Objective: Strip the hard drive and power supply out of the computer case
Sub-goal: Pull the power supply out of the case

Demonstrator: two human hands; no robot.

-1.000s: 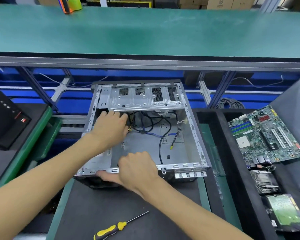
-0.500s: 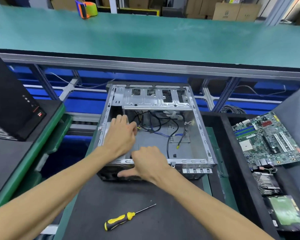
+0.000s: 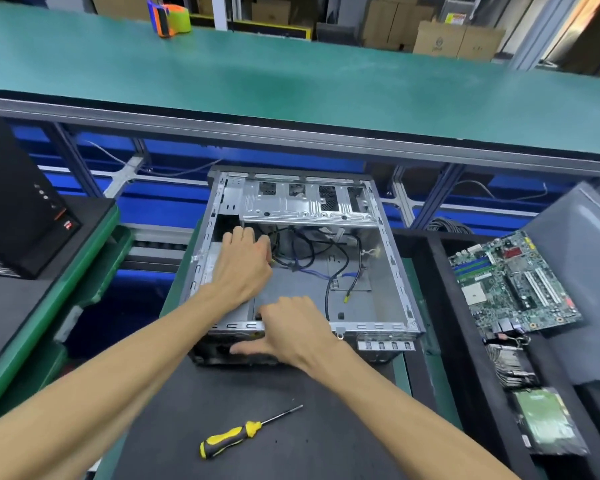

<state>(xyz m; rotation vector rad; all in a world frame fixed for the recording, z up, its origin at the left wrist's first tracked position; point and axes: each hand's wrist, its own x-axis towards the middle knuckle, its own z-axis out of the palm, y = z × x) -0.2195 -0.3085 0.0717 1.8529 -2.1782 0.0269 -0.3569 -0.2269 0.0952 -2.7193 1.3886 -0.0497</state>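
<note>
The left hand (image 3: pixel 245 268) reaches into the open case (image 3: pixel 392 268), its fingers (image 3: pixel 238 235) held together and curled down over the far edge of a grey metal box in the case's left part, probably the power supply (image 3: pixel 208 271); most of that box is hidden under the hand. The right hand (image 3: pixel 291 332) grips the case's near rim: its fingers (image 3: pixel 278 304) hook over the rim to the inside, and the thumb presses the dark outer wall just below. The case lies on its side, open upward, on a dark mat (image 3: pixel 291 420) on the worktop. Inside the case, right of the left hand, loose black and blue cables (image 3: pixel 312 268) trail over the bare floor, and a silver drive cage (image 3: pixel 305 206) spans the far end. A yellow-and-black screwdriver (image 3: pixel 234 439) lies on the mat nearer than the case, apart from both hands. To the right of the case, in a dark tray (image 3: pixel 440 306), lie a green motherboard (image 3: pixel 513 282) and, nearer, a hard drive (image 3: pixel 548 420) with its green board up. To the left of the case stands a black tower (image 3: pixel 11 209). Beyond the case runs a green shelf (image 3: pixel 291 88) with a tape dispenser (image 3: pixel 170 17) on it.
</note>
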